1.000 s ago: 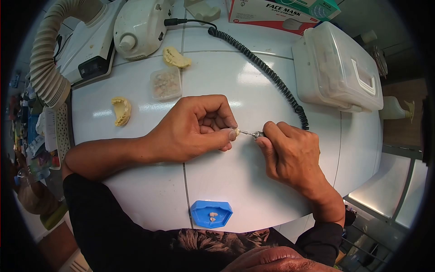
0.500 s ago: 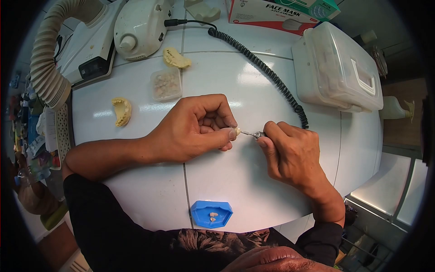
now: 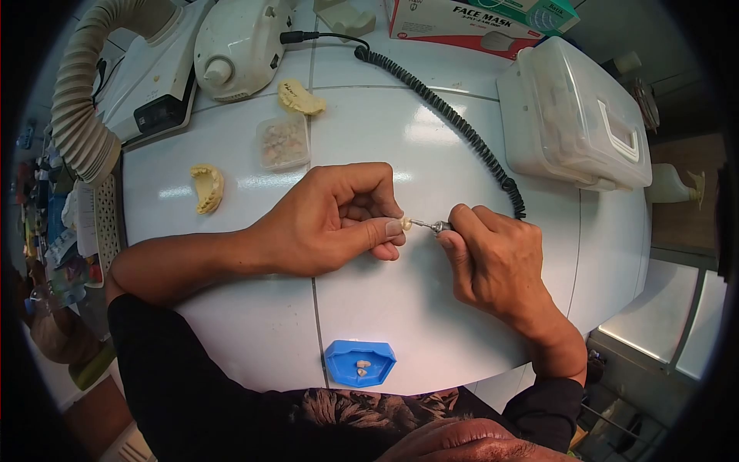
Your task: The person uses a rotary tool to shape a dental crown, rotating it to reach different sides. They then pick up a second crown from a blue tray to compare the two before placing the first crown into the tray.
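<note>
Between the thumb and fingertips of my left hand point(image 3: 331, 219) is a small cream-coloured artificial tooth point(image 3: 406, 223), partly covered by the fingers. My right hand point(image 3: 500, 262) grips a rotary handpiece point(image 3: 441, 227), most of its body hidden in the palm. From its metal nose a thin bur point(image 3: 421, 224) points left, its tip right at the tooth. Closer to my body stands a blue angular dish point(image 3: 334, 363) with several small tooth-like pieces point(image 3: 362, 364) in it. Both hands are over the middle of the white tabletop point(image 3: 431, 308).
A coiled black cord point(image 3: 439, 108) runs from the white control unit point(image 3: 239, 50) toward my right hand. Yellow dental casts point(image 3: 206, 189) and a small clear box point(image 3: 283, 143) lie at left. A suction hose point(image 3: 73, 100) arches far left; a lidded plastic case point(image 3: 573, 115) stands right.
The left fingers have shifted slightly and the tooth sits turned a little differently at the bur. The right hand keeps nearly the same position.
</note>
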Demonstrator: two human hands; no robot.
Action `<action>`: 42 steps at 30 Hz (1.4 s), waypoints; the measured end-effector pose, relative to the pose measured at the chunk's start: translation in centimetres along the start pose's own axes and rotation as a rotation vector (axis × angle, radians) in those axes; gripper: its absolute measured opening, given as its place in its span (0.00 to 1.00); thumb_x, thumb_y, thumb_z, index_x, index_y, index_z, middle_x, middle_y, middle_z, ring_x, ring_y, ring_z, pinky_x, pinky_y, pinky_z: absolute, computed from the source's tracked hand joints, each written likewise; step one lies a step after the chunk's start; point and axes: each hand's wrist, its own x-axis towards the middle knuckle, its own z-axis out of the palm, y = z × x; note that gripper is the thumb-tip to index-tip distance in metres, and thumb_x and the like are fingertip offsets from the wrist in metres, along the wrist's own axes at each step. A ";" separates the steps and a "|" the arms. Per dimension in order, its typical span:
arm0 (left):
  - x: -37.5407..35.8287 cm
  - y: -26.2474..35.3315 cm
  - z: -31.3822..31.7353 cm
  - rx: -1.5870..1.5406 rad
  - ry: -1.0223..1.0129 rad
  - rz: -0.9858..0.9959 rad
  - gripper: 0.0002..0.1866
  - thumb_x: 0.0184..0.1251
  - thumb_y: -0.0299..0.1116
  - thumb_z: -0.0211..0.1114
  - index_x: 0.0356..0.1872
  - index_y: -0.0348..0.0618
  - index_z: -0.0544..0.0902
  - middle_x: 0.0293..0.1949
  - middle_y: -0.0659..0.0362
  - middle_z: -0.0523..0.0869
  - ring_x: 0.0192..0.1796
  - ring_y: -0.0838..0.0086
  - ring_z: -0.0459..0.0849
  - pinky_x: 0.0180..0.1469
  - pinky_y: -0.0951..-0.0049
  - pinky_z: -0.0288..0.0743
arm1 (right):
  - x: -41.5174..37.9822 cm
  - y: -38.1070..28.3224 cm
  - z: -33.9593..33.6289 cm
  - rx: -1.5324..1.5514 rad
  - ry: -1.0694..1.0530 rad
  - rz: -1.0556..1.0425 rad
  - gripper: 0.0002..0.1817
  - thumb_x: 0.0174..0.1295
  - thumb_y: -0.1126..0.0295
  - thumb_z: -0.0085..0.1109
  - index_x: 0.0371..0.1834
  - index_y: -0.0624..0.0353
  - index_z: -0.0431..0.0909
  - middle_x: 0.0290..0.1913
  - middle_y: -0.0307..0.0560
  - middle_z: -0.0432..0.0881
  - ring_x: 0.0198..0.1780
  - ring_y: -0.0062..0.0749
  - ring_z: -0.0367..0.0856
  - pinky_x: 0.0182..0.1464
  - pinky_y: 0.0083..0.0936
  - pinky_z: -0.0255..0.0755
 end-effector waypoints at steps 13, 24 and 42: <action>0.0 0.3 0.0 -0.002 -0.011 -0.030 0.05 0.87 0.23 0.68 0.51 0.33 0.80 0.48 0.50 0.92 0.49 0.73 0.96 0.54 0.76 0.94 | 0.1 0.1 -0.1 0.019 -0.014 -0.021 0.16 0.81 0.56 0.66 0.36 0.52 0.79 0.22 0.41 0.73 0.19 0.42 0.78 0.23 0.40 0.69; -0.1 0.4 0.2 -0.012 0.062 -0.056 0.05 0.81 0.19 0.71 0.50 0.31 0.83 0.47 0.53 0.93 0.48 0.75 0.97 0.53 0.78 0.94 | 0.1 -0.3 -0.1 -0.010 -0.020 0.009 0.16 0.81 0.55 0.66 0.37 0.52 0.80 0.23 0.41 0.74 0.20 0.41 0.80 0.23 0.39 0.70; -0.1 0.1 0.3 0.043 0.051 -0.027 0.08 0.86 0.23 0.69 0.57 0.29 0.85 0.48 0.51 0.93 0.49 0.73 0.96 0.53 0.75 0.93 | -0.2 0.1 -0.2 0.004 -0.015 -0.024 0.17 0.82 0.53 0.66 0.39 0.53 0.83 0.23 0.43 0.79 0.21 0.43 0.84 0.23 0.40 0.72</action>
